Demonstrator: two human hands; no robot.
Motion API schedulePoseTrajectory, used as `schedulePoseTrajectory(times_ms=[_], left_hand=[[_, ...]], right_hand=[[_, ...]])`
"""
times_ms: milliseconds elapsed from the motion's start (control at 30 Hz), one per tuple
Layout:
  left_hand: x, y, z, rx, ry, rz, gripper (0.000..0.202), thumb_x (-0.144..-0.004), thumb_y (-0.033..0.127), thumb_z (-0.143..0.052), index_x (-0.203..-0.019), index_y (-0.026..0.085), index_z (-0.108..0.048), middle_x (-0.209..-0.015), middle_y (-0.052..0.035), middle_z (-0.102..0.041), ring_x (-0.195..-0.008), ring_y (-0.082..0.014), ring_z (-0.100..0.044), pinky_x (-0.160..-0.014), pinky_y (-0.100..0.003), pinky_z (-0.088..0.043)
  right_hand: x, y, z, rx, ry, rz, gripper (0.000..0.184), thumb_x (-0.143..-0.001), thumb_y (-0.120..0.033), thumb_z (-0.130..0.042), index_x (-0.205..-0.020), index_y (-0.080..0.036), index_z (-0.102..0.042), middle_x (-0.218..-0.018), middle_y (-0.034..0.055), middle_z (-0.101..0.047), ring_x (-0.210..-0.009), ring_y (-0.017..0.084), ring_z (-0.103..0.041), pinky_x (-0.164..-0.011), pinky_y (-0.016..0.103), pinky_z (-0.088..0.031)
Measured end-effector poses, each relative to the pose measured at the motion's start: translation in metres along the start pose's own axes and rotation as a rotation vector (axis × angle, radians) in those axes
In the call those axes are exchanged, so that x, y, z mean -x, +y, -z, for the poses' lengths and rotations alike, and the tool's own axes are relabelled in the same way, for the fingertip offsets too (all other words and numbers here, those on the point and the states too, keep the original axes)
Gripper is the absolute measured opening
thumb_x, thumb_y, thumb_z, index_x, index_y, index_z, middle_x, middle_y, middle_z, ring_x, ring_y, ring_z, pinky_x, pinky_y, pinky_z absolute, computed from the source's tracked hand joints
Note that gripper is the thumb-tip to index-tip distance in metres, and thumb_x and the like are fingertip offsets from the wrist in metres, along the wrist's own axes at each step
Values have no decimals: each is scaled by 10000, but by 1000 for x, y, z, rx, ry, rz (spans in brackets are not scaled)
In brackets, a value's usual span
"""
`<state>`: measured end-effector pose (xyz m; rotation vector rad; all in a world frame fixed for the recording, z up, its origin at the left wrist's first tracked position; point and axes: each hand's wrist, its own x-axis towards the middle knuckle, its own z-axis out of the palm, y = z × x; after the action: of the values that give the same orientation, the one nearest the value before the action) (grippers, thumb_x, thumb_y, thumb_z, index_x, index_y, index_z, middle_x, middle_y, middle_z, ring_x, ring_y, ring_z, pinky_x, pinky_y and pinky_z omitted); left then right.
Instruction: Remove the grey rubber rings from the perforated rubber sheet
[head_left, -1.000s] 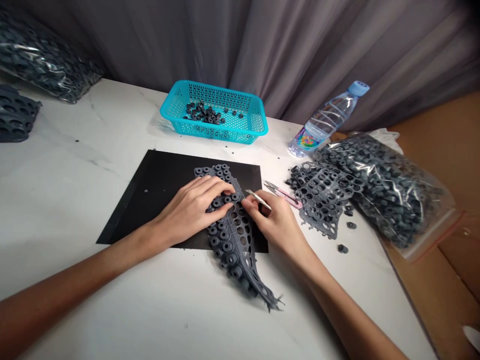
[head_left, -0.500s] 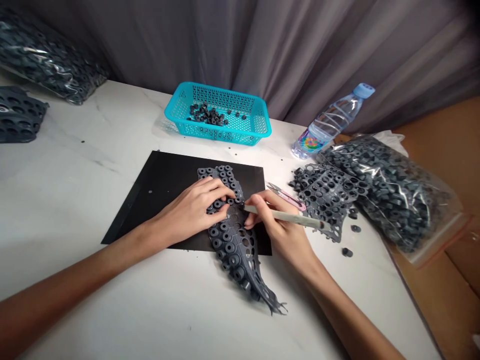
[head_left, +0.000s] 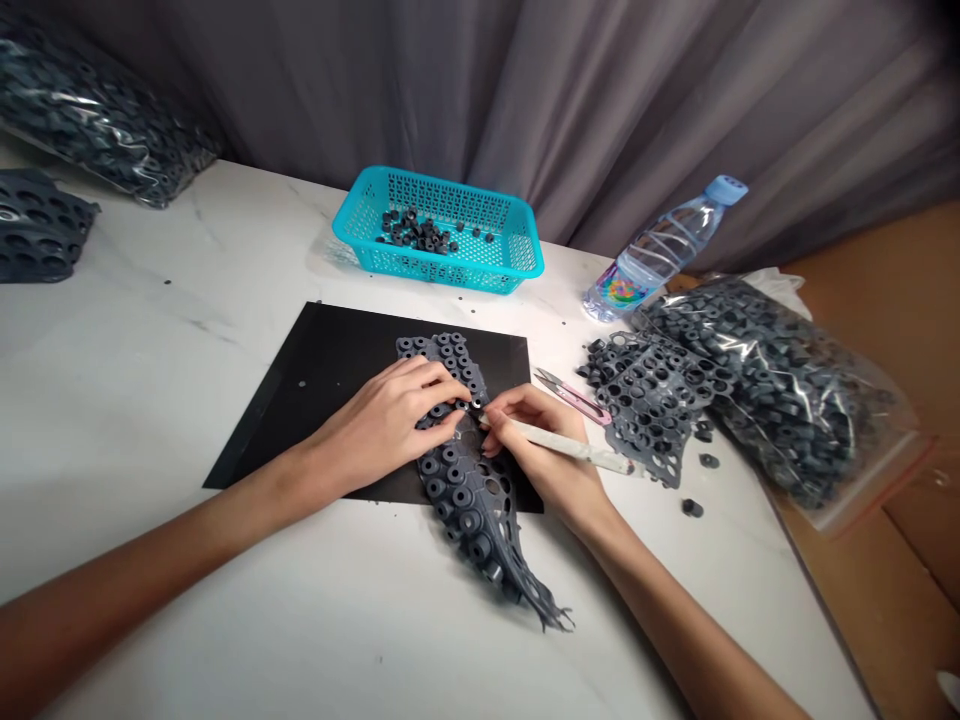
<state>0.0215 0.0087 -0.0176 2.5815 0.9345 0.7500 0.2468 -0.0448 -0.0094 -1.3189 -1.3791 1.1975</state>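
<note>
While the left hand (head_left: 397, 410) bends its fingers over the dark grey, studded rubbery sheet (head_left: 459, 495) lying partly on the flat black mat (head_left: 285, 400), whether pinching I cannot tell, the right hand (head_left: 555, 480) grips a slim whitish pen-like tool (head_left: 574, 446), tip at the sheet

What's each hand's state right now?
Left hand: curled over the grey rubber sheet, touching it; whether it grips cannot be told.
Right hand: closed, holding a pale stick.
</note>
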Motion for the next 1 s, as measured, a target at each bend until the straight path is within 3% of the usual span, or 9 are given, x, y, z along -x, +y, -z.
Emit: schedulePoseTrajectory(times_ms=[367,600,1000], left_hand=[[0,0,0,29,-10,29,148,-1069,212,-649,-1186,191,-737,-1123,-49,-717,-1090,-245,-655,-1065,-430,-503],[-2,0,0,161,-12,103,73,-1041,206,-673,-1104,215,-710,-1085,-13,-716,-1076,-224,-647,-1005,-396,-488],[-2,2,-2,208,4,127,75,-1022,182,-676,-1086,218,-690,-1088,-12,-719,-1100,-222,-640,-1004,-383,-496]], right_hand=[[0,2,-1,-12,-12,21,122,-960,-291,-744,-915,-189,-694,-764,4,-717,-647,151,-675,-639,255,-528],[0,6,1,-3,-23,22,110,-965,-284,-735,-931,-191,-688,-770,-1,-713,-651,150,-675,-641,255,-526],[4,0,0,78,40,86,140,-1007,-317,-695,-935,-199,-675,-730,-7,-673,-628,151,-644,-598,258,-497]])
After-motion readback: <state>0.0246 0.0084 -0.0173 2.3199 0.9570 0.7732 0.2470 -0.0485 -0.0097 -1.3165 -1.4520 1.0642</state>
